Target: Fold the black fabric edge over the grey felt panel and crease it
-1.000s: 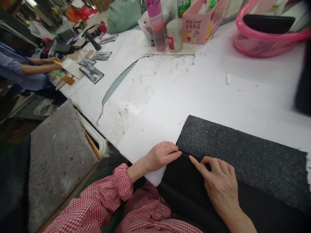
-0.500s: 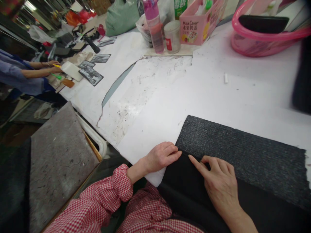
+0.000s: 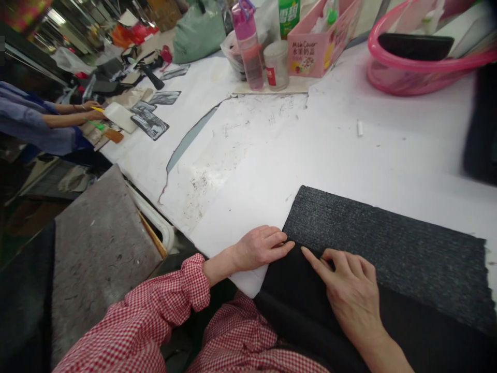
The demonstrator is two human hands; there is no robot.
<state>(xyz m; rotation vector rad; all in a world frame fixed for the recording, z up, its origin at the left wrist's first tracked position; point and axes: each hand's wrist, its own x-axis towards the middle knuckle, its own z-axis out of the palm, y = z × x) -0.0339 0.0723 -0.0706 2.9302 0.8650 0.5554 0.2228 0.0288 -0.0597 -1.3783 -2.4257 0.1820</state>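
Observation:
Along the table's front edge lies black fabric (image 3: 298, 290), its upper edge running over a dark grey speckled piece (image 3: 373, 228). My left hand (image 3: 260, 248) is closed at the fabric's upper left corner, thumb and fingers pinching the edge. Just to the right, my right hand (image 3: 353, 290) rests on the black fabric, one digit stretched out along the edge and the others bent beside it. Its digits are apart, pressing from above. The lower part of the fabric hangs toward my lap. What lies under my fingertips is hidden.
Farther back on the white table (image 3: 272, 166) stand a purple-capped bottle (image 3: 250, 52), a jar (image 3: 276, 65), a pink box (image 3: 310, 49) and a pink basket (image 3: 411, 77). A white chalk-like piece (image 3: 360, 128) lies mid-table. At left is a grey board (image 3: 104, 259); beyond it, a co-worker's arms (image 3: 66, 116).
The camera view has shifted slightly. My left fingertips have slid a little to the right along the fabric's edge. My right hand stays nearly in place.

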